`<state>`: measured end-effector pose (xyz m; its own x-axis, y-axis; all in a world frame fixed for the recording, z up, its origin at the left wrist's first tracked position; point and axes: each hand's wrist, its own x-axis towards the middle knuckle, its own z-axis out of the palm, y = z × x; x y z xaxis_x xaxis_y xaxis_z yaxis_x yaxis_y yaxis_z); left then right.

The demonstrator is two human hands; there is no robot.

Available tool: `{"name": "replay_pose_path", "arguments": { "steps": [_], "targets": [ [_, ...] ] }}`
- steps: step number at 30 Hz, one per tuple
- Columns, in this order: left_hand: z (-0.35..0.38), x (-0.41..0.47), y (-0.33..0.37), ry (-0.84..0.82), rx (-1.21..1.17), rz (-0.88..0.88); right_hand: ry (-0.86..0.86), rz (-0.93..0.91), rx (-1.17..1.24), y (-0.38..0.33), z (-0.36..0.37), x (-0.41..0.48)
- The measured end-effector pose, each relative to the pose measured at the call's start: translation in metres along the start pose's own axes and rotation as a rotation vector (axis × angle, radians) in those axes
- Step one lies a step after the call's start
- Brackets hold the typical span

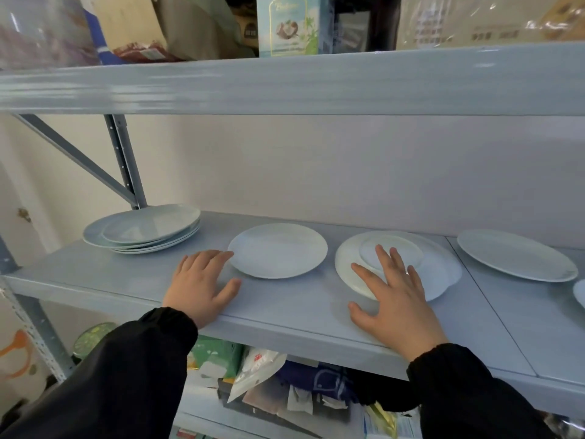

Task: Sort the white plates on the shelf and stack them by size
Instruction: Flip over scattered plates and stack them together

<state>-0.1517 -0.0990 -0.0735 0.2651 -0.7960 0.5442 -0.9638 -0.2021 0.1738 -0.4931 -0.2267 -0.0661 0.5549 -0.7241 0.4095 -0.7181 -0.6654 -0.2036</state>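
1. Your left hand point(199, 283) lies flat on the shelf board point(285, 308), fingers straight and loosely spread, holding nothing. Its fingertips sit at the left rim of the single mid-sized plate point(278, 250); I cannot tell whether they touch it or are just beside it
2. Your right hand point(395, 299) is spread wide, with the thumb down on the board. The fingers reach over the near rim of the large plate point(440, 264) and onto the small plate point(408, 248) that rests on it. Nothing is gripped
3. The other plates:
   - a stack of plates point(142, 229) at the far left, near the upright
   - a broad plate point(516, 255) alone on the right-hand board
   - a sliver of one more plate point(581, 293) at the right edge
4. The relation that matters is that every plate lies ahead of your hands, toward the wall. The plates are round, so none has a long axis to line up
5. The small plate sits under your right fingers, off-centre toward the back left of the large plate, so the right hand is much the nearer
6. Judgement: sorting is at an early stage, since the sizes are mixed along the shelf
7. Judgement: the small plate probably has to come off the large one first, with the fingers hooking its rim
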Motion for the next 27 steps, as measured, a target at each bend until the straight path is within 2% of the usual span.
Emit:
{"name": "replay_pose_path", "arguments": {
  "steps": [4,9,20,27],
  "targets": [
    [0.002,-0.006,-0.016,0.001,-0.025,-0.020,-0.017,0.018,-0.006,0.002,0.000,0.000],
    [0.002,0.006,-0.039,-0.093,0.080,0.091,-0.045,0.082,-0.040,0.003,0.002,0.002],
    [0.003,0.006,-0.041,-0.069,-0.043,0.089,-0.120,0.218,-0.086,0.003,0.004,0.008],
    [0.004,0.004,-0.046,-0.114,-0.088,0.105,-0.214,0.309,-0.177,-0.013,0.002,0.004]
  ]
}}
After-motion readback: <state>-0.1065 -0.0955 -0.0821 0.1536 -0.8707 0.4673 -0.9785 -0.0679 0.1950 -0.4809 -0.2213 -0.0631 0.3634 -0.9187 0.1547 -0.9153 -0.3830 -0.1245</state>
